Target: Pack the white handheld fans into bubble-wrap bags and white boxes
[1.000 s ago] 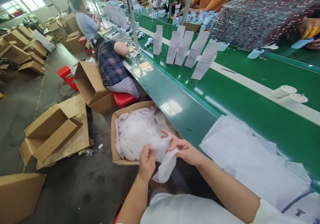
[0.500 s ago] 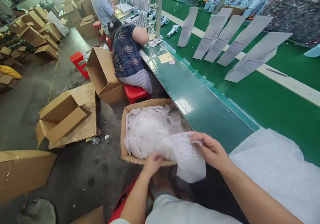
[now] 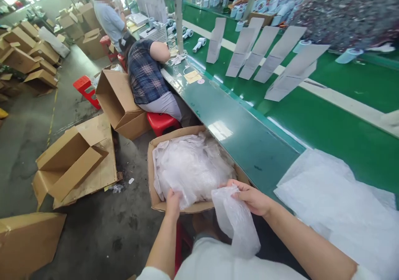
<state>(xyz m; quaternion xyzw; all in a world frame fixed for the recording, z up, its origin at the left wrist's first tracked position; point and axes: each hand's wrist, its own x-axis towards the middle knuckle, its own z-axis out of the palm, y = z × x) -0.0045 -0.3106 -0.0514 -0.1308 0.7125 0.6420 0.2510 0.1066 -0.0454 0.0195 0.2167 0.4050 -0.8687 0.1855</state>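
A cardboard box point(image 3: 151, 176) full of crumpled translucent bubble-wrap bags point(image 3: 190, 163) stands before me, beside the bench. My right hand point(image 3: 249, 197) pinches the upper edge of one bubble-wrap bag point(image 3: 240, 226), which hangs limp over the box's near right corner. At the near rim, my left hand point(image 3: 173, 203) has its fingers closed on the edge of another bag lying on top of the pile. Its fingertips are partly hidden by the plastic.
A green bench point(image 3: 243, 147) runs along my right, with bubble-wrap sheets point(image 3: 336, 205) on its near end. Folded white cards point(image 3: 289, 72) stand on the green belt. A person in a plaid shirt point(image 3: 149, 72) leans on the bench. Open cartons point(image 3: 75, 159) lie on the floor to the left.
My left hand has moved left and closed on a bag in the box. The bag in my right hand has swung lower and hangs longer. The view has shifted slightly to the right.
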